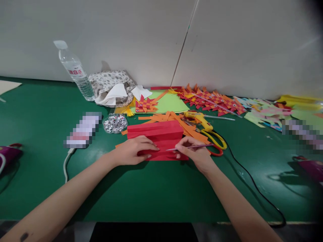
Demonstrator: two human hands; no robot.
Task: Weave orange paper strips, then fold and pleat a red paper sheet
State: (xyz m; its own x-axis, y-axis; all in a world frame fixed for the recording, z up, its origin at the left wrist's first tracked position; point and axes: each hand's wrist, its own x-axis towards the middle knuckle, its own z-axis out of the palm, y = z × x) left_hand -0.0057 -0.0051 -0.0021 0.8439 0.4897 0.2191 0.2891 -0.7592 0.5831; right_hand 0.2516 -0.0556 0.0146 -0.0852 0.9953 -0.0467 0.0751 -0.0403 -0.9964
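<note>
A sheet of red paper (157, 132) with lengthwise folds lies on the green table (151, 191) in front of me. My left hand (135, 150) rests flat on its near left part, fingers stretched out and pressing it down. My right hand (194, 153) is closed in a pinch on a thin pink pen-like tool (191, 147), whose tip touches the red paper near its front edge. Orange paper strips (176, 121) lie just behind the red sheet.
Yellow and red-handled scissors (214, 139) and a yellow glue gun (199, 120) with a black cord lie to the right. A dish of googly eyes (115, 123), a water bottle (75, 72), a floral cloth pouch (111, 85), woven paper fish (217, 101) and a light green sheet (169, 102) sit further back.
</note>
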